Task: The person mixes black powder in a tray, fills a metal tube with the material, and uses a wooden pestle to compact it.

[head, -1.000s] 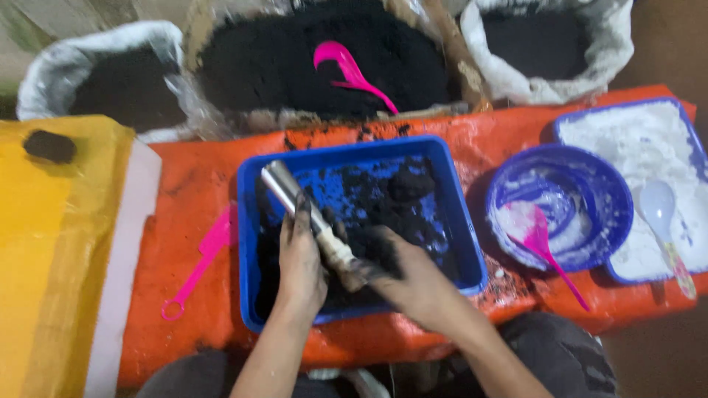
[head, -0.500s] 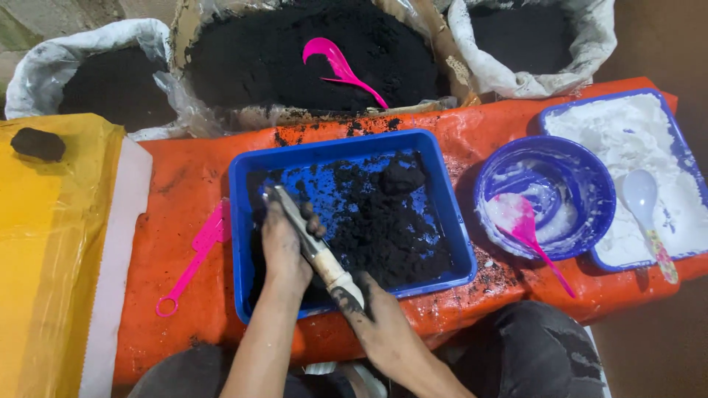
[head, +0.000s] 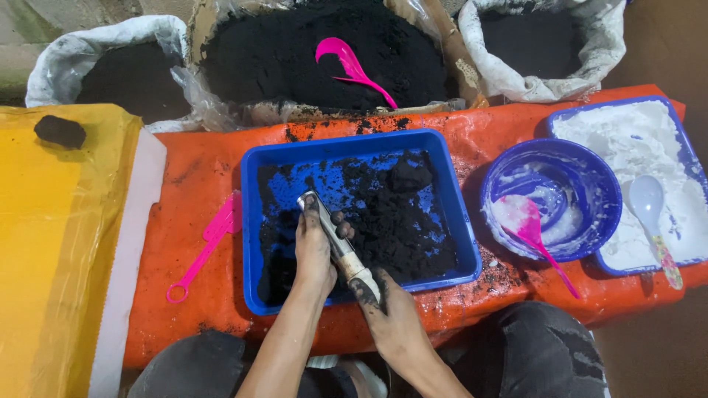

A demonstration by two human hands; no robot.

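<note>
Orange tarpaulin [head: 199, 169] covers the work surface, glossy, creased, smeared with black grit. Left of it, a yellow plastic sheet [head: 51, 236] with one dark lump [head: 60, 131] on top. Behind: three open sacks; the middle sack [head: 295, 51] is heaped with fine black powder, a pink scoop [head: 346, 63] lying in it.

Centre: rectangular blue tray [head: 457, 221], holding crumbly black powder and one clod [head: 410, 175]. Right: round blue bowl [head: 590, 184] with white paste and a pink spoon [head: 535, 236]; beyond it a blue tray of white powder [head: 627, 140] with a white spoon [head: 649, 203].

Metal tube [head: 335, 239], slim and cylindrical, lies slanted over the tray's near side. Left hand [head: 313, 250] is wrapped around its upper part; right hand [head: 391, 317] is closed around its lower end at the tray rim. Both hands are soot-blackened. Pink spatula [head: 206, 247] lies left of the tray.
</note>
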